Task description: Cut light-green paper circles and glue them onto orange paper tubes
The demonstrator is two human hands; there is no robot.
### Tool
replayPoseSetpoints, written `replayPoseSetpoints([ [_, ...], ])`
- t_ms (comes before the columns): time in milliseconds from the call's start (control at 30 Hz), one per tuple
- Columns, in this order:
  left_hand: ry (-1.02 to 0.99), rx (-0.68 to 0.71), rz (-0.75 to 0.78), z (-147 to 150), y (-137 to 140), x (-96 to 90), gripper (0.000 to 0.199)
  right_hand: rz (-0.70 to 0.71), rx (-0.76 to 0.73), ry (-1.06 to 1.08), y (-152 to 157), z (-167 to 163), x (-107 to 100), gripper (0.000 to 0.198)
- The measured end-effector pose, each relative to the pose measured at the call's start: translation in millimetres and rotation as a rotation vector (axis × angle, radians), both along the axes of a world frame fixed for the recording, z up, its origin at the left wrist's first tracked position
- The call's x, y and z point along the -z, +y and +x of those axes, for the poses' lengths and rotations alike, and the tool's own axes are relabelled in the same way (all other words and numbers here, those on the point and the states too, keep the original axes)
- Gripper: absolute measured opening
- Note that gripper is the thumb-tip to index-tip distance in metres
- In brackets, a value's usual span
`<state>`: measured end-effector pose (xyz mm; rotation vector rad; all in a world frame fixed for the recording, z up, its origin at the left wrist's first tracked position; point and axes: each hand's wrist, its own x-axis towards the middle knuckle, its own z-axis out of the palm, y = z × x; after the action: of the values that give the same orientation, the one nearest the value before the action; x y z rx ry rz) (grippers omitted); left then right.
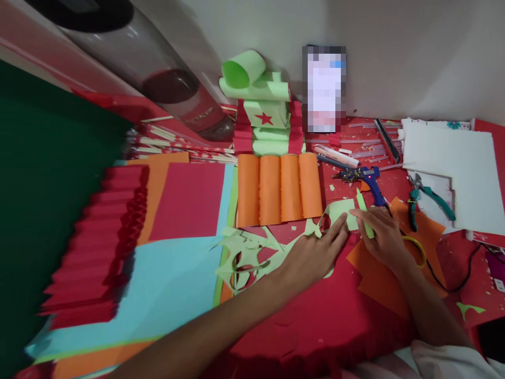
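Observation:
My left hand (pixel 315 250) lies flat, fingers stretched out, on a pale green paper piece (pixel 340 211). A light green marker (pixel 360 200) stands slanted in my right hand (pixel 381 231), its fingers closed round it, beside the same paper. Cut-up pale green paper scraps (pixel 252 252) spread to the left of my left wrist. Just beyond, four-sided in outline, is a row of several orange paper tubes (pixel 270 189). A blue hot glue gun (pixel 369 176) lies beyond my right hand, and orange paper (pixel 379 268) lies under and beside that hand.
Green-handled pliers (pixel 436 200), white board (pixel 453 163) and a box cutter (pixel 387 141) lie right. A phone (pixel 324 89) leans on the wall behind rolled green paper (pixel 272 89). Left are blue sheets (pixel 173 284), pleated red paper (pixel 94 242) and a bottle (pixel 158 63).

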<state>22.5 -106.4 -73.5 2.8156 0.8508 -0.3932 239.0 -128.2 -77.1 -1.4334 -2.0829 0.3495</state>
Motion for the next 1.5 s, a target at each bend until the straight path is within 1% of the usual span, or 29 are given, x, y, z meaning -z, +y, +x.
replayPoseSetpoints([
  [67,-0.008,-0.006,0.005,-0.3,-0.4,0.8,0.073,-0.018,-0.023,-0.045,0.3,1.7,0.6,0.029],
  [200,-0.016,-0.011,0.027,-0.4,-1.3,1.0,0.073,-0.043,0.001,-0.089,0.3,6.7,0.1,0.034],
  [267,-0.013,-0.003,0.042,-0.3,-1.6,0.7,0.074,-0.061,0.018,-0.049,-0.2,8.7,-0.9,0.037],
  [367,-0.018,0.0,0.05,-0.3,-1.4,0.2,0.077,-0.075,0.061,0.091,-1.0,8.9,-2.1,0.038],
  [433,-0.013,0.0,0.045,-0.1,-0.8,-0.3,0.077,-0.076,0.097,0.165,-0.8,7.8,-2.2,0.032],
  [567,0.0,0.0,0.028,0.3,0.0,-0.8,0.075,-0.063,0.164,0.23,1.2,5.9,-0.6,0.013],
  [700,-0.026,-0.021,0.017,-0.1,-0.7,0.7,0.074,-0.049,0.217,0.227,2.3,5.1,1.6,0.01],
  [833,-0.037,-0.039,0.006,0.0,-0.9,0.3,0.073,-0.05,0.215,0.221,2.4,4.8,2.3,0.01],
  [1033,0.015,-0.006,0.013,1.6,0.4,-2.5,0.073,-0.059,0.204,0.225,2.1,5.4,2.2,0.009],
  [1300,-0.028,-0.015,0.039,0.3,-0.9,0.9,0.075,-0.068,0.208,0.209,3.1,5.6,0.5,0.007],
  [1500,-0.03,-0.022,0.025,0.7,0.1,-2.4,0.073,-0.081,0.202,0.222,3.9,5.8,-1.3,0.007],
])
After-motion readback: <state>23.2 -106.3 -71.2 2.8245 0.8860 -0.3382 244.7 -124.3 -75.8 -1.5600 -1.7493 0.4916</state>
